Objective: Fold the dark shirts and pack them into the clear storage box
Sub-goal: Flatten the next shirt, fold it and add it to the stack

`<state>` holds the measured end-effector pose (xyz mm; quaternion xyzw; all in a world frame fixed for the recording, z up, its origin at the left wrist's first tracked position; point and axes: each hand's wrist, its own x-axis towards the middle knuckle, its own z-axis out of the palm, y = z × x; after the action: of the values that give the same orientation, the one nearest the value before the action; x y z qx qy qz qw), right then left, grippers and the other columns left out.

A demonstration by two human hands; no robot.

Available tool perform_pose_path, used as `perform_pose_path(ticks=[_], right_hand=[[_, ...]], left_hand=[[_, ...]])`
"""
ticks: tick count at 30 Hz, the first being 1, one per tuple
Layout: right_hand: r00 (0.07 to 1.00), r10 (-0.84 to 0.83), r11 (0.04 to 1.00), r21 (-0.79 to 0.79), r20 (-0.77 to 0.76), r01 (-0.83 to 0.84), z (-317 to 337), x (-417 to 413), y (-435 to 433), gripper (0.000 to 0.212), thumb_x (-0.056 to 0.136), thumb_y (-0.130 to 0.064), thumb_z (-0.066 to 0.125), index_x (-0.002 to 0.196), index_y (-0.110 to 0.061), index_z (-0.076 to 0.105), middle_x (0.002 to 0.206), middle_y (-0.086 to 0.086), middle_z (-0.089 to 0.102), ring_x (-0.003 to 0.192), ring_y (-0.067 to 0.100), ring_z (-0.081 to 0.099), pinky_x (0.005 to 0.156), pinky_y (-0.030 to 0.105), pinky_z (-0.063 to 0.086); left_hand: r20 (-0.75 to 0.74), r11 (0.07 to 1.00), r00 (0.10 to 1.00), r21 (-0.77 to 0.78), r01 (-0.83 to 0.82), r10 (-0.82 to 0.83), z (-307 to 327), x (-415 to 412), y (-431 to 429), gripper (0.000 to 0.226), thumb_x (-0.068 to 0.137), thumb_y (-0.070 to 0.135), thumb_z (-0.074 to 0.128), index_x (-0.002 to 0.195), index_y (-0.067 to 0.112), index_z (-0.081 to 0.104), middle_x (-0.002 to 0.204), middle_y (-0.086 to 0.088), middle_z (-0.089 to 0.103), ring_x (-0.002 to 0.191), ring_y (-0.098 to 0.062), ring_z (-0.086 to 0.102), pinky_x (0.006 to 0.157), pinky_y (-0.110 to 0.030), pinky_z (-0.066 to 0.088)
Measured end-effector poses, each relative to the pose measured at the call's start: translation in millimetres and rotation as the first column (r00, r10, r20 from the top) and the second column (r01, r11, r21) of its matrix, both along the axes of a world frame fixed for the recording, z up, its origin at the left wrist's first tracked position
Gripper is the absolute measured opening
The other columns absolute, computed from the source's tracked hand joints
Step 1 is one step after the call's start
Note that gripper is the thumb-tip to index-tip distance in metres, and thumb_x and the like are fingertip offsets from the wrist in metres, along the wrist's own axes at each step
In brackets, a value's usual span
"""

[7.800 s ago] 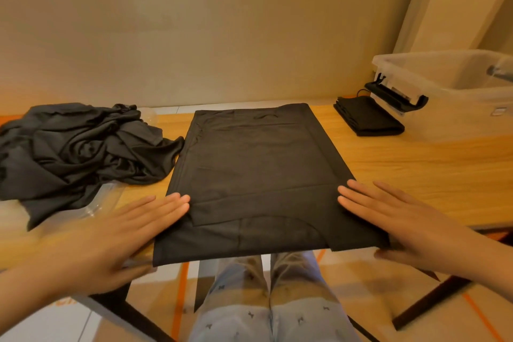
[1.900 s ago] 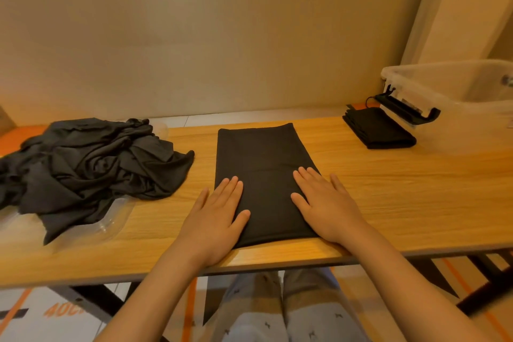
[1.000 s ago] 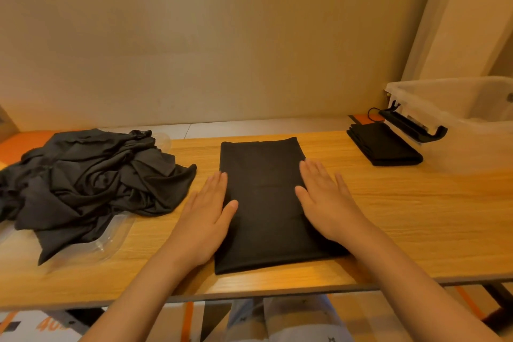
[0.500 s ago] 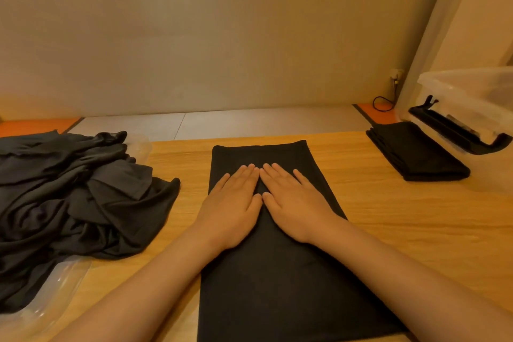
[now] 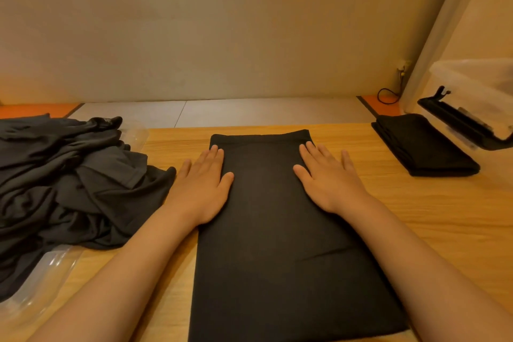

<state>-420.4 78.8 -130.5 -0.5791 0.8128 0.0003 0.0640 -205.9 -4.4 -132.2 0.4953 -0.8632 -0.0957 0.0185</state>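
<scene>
A dark shirt [image 5: 272,230], folded into a long narrow strip, lies flat on the wooden table [image 5: 430,216] in front of me. My left hand [image 5: 201,186] rests flat over its left edge near the far end, fingers straight. My right hand [image 5: 326,179] lies flat over its right edge, fingers spread. A heap of unfolded dark shirts [image 5: 63,186] sits at the left. One folded dark shirt [image 5: 422,144] lies at the right, beside the clear storage box [image 5: 477,83].
A black latch handle [image 5: 460,122] sticks out from the box's near side. Clear plastic wrapping [image 5: 36,280] lies under the heap at the left. A wall runs behind the table, with a black cable [image 5: 387,96] on the floor by it.
My hands were together at the strip's middle half a second ago; they have slid apart to its left and right edges. The view has tilted closer to the table.
</scene>
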Motion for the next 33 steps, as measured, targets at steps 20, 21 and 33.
perform_pose_path(ticks=[20,21,33], right_hand=[[0.942,0.335,0.877,-0.358,-0.027,-0.322,19,26,-51,0.035,0.101,-0.031,0.036,0.130,-0.022,0.054,0.132,-0.003,0.056,0.128,0.013,0.045,0.117,0.032,0.009],[0.941,0.337,0.891,-0.328,0.015,-0.314,12,23,-52,0.039,0.102,-0.031,0.035,0.138,-0.022,0.047,0.142,-0.003,0.049,0.134,0.012,0.038,0.117,0.032,0.010],[0.953,0.297,0.951,-0.106,0.053,-0.290,-3,3,-65,0.053,0.103,-0.045,0.017,0.154,-0.034,0.005,0.161,-0.012,-0.001,0.147,0.006,-0.007,0.120,0.035,-0.004]], left_hand=[[-0.355,0.958,0.912,-0.264,0.110,-0.203,18,-54,-14,0.029,0.094,0.019,0.045,0.116,0.019,0.064,0.113,0.002,0.065,0.110,-0.018,0.055,0.087,-0.034,0.045],[-0.357,0.965,0.912,-0.232,0.124,-0.203,12,-53,-17,0.033,0.095,0.020,0.045,0.125,0.022,0.060,0.123,0.004,0.062,0.119,-0.016,0.051,0.094,-0.032,0.044],[-0.011,0.974,0.975,-0.053,0.220,-0.221,-2,-46,-37,0.060,0.101,0.051,0.020,0.154,0.030,0.000,0.161,0.012,-0.003,0.146,-0.002,-0.009,0.121,-0.033,-0.004]])
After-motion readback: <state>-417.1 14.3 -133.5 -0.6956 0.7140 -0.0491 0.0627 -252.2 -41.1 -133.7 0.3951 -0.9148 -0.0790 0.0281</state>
